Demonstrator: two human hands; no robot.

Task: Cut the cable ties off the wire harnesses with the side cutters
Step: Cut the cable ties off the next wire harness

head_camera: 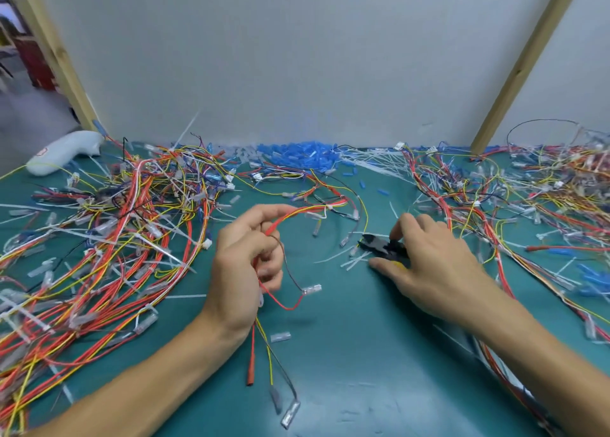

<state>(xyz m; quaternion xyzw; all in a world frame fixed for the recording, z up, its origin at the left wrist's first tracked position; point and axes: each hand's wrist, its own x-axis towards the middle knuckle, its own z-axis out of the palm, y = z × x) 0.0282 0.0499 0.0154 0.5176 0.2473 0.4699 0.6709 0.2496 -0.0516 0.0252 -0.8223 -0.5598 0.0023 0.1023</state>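
At frame centre, the left hand holds the wire harness in curled fingers, raised for access, while the right hand pinches the side cutters on the surface, apparently for pickup.

Bare green mat on the near side of the side cutters: open passage. Left of cutters: dense wire harness pile. Right: second harness tangle. Behind: loose cable ties, blue sleeve heap.
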